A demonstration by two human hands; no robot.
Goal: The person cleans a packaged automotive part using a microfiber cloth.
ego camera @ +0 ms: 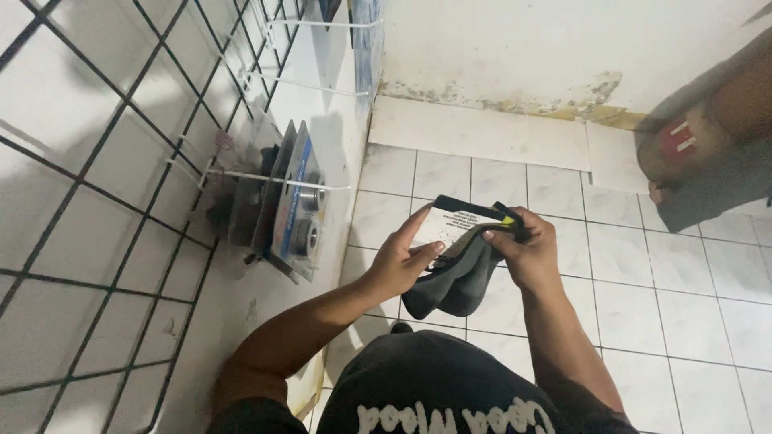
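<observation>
Holding a carded pack of dark fabric goods [460,257] at centre frame, above the tiled floor [643,273]. Left hand [400,261] pinching the card's edge at 9 o'clock; right hand [527,249] clamped on its top at 3 o'clock. Likely inspecting stock; next, probably hanging it on a wall hook [273,178] at 10 o'clock beside the blister packs [293,205].

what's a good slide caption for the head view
Both hands, left hand and right hand, hold a carded dark rubber item beside a wire grid rack of hanging blister packs.

2 hands [398,261], 1 pkg of socks [462,257], 2 blister packs [293,201] on hook.
</observation>
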